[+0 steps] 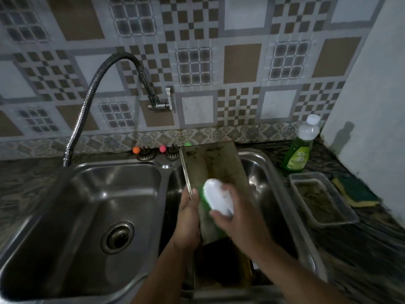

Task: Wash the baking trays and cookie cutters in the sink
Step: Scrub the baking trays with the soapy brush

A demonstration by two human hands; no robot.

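Observation:
A flat, stained baking tray (210, 163) stands tilted over the right sink basin (260, 170), its far end leaning towards the wall. My left hand (188, 213) grips the tray's left edge near its lower end. My right hand (236, 218) holds a white scrubbing brush (219, 197) with green bristles and presses it on the tray's face. A dark tray (221, 264) lies lower in the same basin, partly hidden by my arms.
The left basin (92, 194) holds only its drain, with the flexible tap (87, 99) hanging over its back rim. On the right counter stand a green dish-soap bottle (300, 148), a clear plastic container (322, 198) and a green-yellow sponge (355, 191).

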